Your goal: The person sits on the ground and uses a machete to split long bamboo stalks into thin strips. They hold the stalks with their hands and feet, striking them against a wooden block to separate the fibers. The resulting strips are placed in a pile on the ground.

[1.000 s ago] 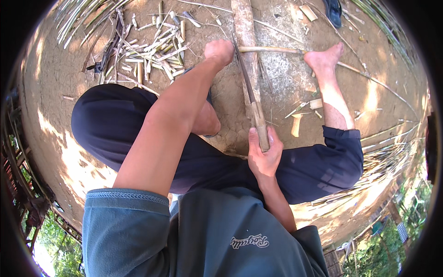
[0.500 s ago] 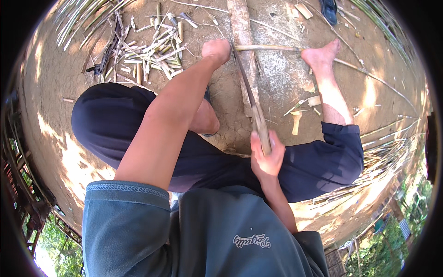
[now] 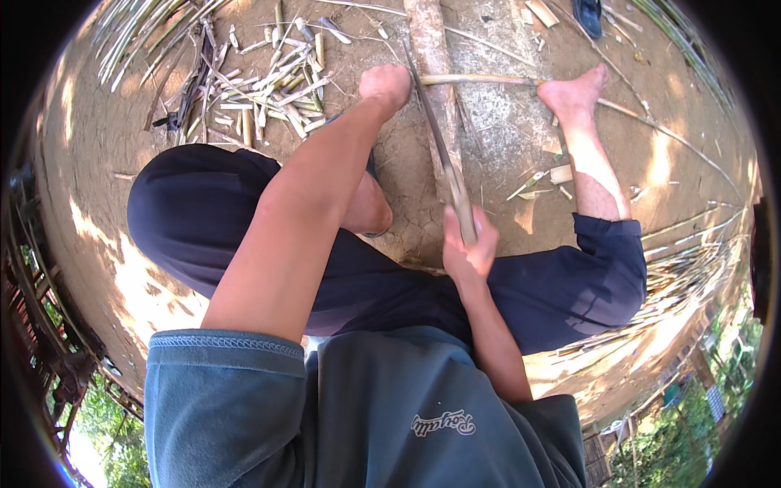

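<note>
My left hand (image 3: pixel 386 88) is closed in a fist round the near end of a thin cane (image 3: pixel 480 79), which runs to the right across a wooden plank (image 3: pixel 429 32). In my right hand (image 3: pixel 470 244) is the pale wooden handle of a long knife (image 3: pixel 435 134). Its narrow dark blade points away from me and crosses the cane just right of my left fist; the tip reaches past the cane. My bare right foot (image 3: pixel 576 88) rests at the cane farther along, and the cane continues beyond it.
A heap of short cut cane pieces (image 3: pixel 281 89) lies left of my left hand. Long canes are bundled at the far left (image 3: pixel 142 37) and beside my right knee (image 3: pixel 691 268). A dark shoe (image 3: pixel 587 18) sits at the far right, and chips (image 3: pixel 561 174) lie near my right shin.
My right hand and the knife have moved slightly away from me, so the blade tip now reaches farther past the cane. My left hand stays closed, nearly in place.
</note>
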A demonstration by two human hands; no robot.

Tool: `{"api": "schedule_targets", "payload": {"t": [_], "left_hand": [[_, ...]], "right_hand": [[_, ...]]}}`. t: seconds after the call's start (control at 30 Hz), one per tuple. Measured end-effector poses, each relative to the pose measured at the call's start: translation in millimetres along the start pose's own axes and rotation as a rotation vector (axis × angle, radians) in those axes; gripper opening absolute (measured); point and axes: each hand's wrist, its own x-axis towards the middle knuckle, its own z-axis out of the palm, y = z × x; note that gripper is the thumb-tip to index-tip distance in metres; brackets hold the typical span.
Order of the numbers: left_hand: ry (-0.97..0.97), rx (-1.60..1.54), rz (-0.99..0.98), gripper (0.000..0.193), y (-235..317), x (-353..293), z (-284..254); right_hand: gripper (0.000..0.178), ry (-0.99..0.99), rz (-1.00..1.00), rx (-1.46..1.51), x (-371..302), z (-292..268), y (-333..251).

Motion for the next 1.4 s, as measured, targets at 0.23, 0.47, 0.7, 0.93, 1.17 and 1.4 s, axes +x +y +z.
{"api": "schedule_targets", "payload": {"t": [0.23, 0.47, 0.7, 0.93, 1.17, 1.4], "left_hand": [[-0.002, 0.022, 0.007, 0.023, 1, -3, -9], [0.01, 0.007, 0.014, 0.023, 2, -5, 0], [0.03, 0.031, 0.011, 0.024, -1, 5, -8], [0.007, 0.046, 0.02, 0.024, 5, -5, -3], [-0.009, 0.059, -0.014, 0.023, 5, -2, -11], [0.039, 0.015, 0.044, 0.023, 14, -3, -7]], "right_hand": [[0.016, -0.023, -0.044, 0.02, -2, -1, -3], [0.018, -0.029, 0.038, 0.056, 23, 11, 3], [0.016, -0.049, -0.122, 0.016, -11, -9, 12], [0.017, -0.037, -0.001, 0.066, 1, 1, 11], [0.014, -0.059, 0.019, 0.058, -51, -39, -6], [0.02, -0.014, 0.0, 0.019, 27, 8, 3]]}}
